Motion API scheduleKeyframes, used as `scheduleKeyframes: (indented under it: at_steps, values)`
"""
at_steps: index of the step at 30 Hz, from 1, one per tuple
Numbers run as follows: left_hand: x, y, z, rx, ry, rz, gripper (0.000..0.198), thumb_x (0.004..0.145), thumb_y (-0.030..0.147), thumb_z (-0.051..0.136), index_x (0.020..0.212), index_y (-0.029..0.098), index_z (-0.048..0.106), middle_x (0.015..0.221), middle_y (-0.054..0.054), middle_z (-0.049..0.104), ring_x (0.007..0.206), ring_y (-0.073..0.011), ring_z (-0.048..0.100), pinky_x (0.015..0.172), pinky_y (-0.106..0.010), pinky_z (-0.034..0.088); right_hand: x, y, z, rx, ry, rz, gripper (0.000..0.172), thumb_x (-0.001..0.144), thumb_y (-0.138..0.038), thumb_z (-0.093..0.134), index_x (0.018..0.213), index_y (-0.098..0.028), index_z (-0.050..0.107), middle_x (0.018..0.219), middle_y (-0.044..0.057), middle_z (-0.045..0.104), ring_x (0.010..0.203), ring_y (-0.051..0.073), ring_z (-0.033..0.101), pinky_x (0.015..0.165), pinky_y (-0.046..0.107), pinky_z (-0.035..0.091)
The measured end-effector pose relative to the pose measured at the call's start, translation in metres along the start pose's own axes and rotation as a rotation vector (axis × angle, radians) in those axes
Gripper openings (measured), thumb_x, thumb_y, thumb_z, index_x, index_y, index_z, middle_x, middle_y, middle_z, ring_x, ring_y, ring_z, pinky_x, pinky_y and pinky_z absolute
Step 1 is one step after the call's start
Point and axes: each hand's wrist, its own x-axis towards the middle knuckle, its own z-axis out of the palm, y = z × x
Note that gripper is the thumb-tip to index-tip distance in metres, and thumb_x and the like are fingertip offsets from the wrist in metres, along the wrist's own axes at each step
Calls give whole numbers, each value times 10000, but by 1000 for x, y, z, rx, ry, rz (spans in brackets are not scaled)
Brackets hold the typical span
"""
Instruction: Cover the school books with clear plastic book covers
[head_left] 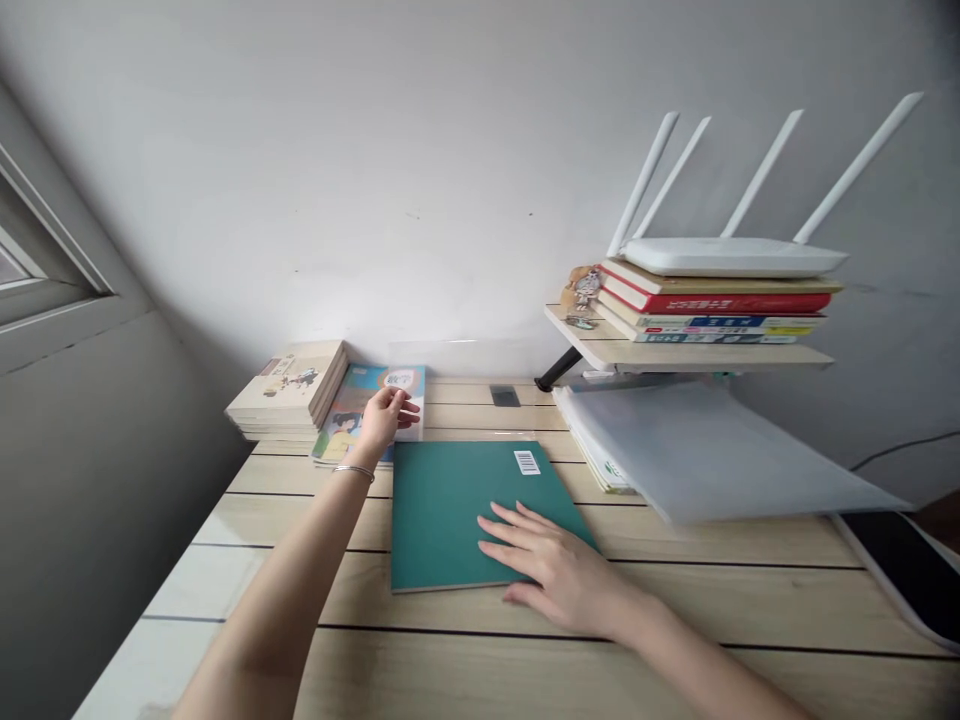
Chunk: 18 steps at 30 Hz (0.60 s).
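Note:
A teal book point(465, 510) with a white barcode label point(526, 463) lies on the wooden table. My right hand point(551, 565) rests on its lower right part, fingers spread flat. Past the book's upper left corner, my left hand point(388, 415) is closed in a pinch over a colourful textbook point(349, 415). A clear plastic sheet point(454, 342), faint against the wall, stands up behind the teal book; its left side seems to be between my left thumb and finger. Most of its outline is hard to see.
A stack of beige books point(289, 390) stands at the back left. At right, a small raised shelf point(675, 352) bears books point(739, 303) and a white router point(739, 256). Translucent plastic covers point(712, 450) jut out below it, near a black-topped object point(911, 570).

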Motion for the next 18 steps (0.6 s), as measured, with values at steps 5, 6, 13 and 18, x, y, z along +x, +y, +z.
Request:
scheduleKeyframes:
  at_steps: [5, 6, 13, 18]
  values:
    - [2, -3, -1, -18, -17, 1, 310, 784, 465, 575, 776, 168, 488, 673, -21, 661, 518, -116, 633, 502, -208, 464, 4, 4, -5, 22, -4, -5, 408, 824, -305, 623, 1226, -246, 583, 1329, 60, 519, 1278, 285, 414, 1034, 518, 374]
    - [1, -3, -1, -21, -24, 3, 315, 783, 471, 575, 775, 168, 488, 674, -23, 661, 521, -117, 634, 500, -207, 462, 5, 4, -7, 28, -9, -2, 383, 831, -300, 613, 1211, -252, 595, 1316, 53, 531, 1268, 281, 428, 1028, 514, 383]
    - [-3, 1, -2, -29, -67, 19, 330, 777, 488, 579, 769, 167, 505, 668, -27, 664, 541, -127, 646, 509, -207, 456, 4, 3, -7, 33, 37, 1, 385, 801, -333, 643, 1178, -257, 622, 1280, 59, 564, 1220, 274, 488, 1008, 483, 422]
    - [-4, 4, -2, -30, -75, 19, 341, 766, 495, 591, 753, 165, 506, 658, -27, 663, 530, -128, 643, 501, -206, 447, 4, 5, -4, 28, 46, -22, 354, 807, -282, 638, 1160, -259, 635, 1246, 42, 589, 1192, 265, 516, 995, 456, 444]
